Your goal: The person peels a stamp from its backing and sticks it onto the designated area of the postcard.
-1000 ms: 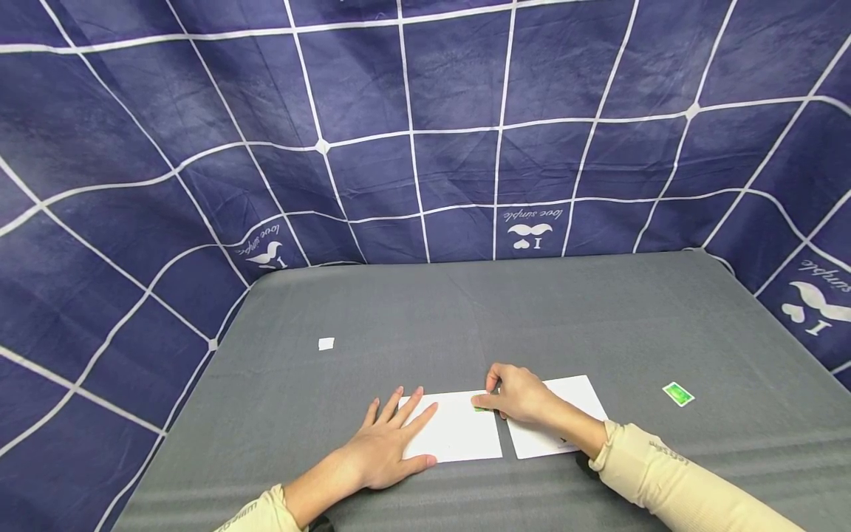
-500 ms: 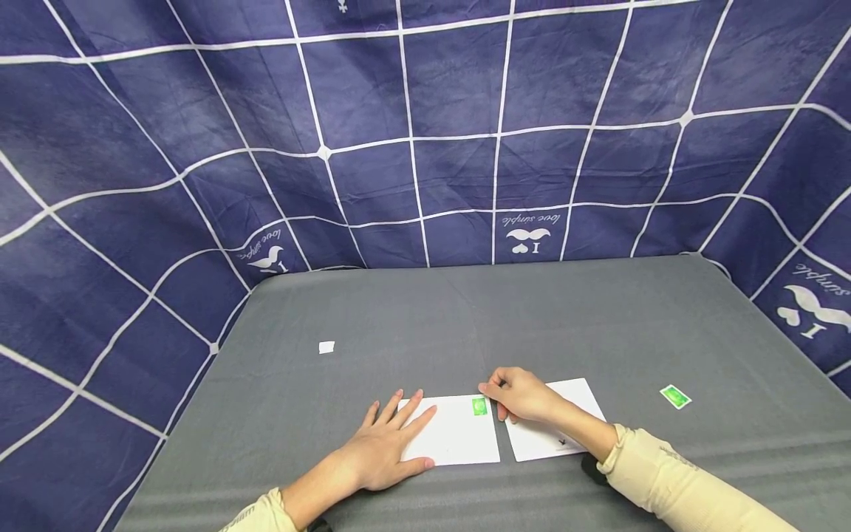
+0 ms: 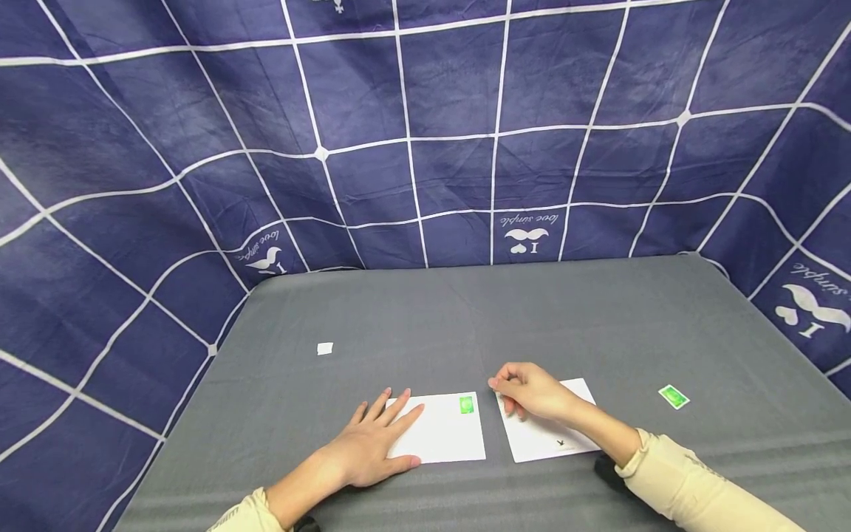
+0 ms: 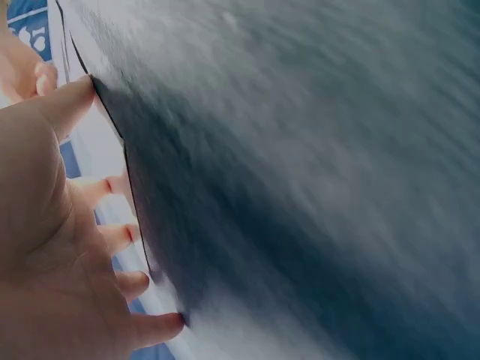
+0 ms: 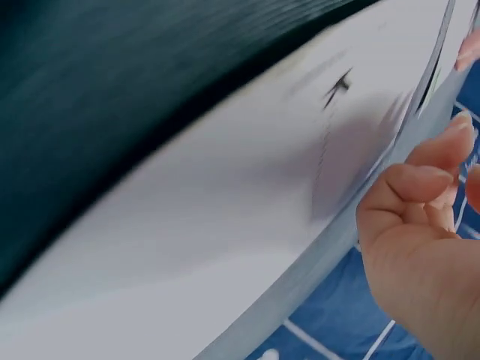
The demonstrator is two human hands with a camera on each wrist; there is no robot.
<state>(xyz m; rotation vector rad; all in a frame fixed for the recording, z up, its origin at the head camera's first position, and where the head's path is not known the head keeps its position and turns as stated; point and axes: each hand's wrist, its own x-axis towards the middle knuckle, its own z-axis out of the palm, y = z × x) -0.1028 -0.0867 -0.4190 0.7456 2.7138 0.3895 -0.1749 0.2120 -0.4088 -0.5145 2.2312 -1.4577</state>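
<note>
My left hand (image 3: 372, 443) rests on the left part of a white card (image 3: 439, 436), its fingers straight and spread. A green stamp with a pale edge (image 3: 466, 405) lies flat at that card's upper right corner. My right hand (image 3: 535, 391) hangs over the upper part of a second white card (image 3: 548, 440), fingers loosely curled. Nothing shows between its thumb and fingers (image 5: 431, 184) in the right wrist view. The second card bears a small dark mark (image 5: 339, 86) near its lower edge; the hand and forearm hide part of it.
Another green stamp (image 3: 674, 397) lies on the grey cloth-covered table (image 3: 412, 318) to the right. Toward the left is a small white paper square (image 3: 324, 349). A blue curtain with white grid lines (image 3: 459, 170) surrounds the back and sides.
My right hand has let go of the green stamp, now fully visible on the left card, and drawn away rightward. My left hand and that card have shifted slightly left.
</note>
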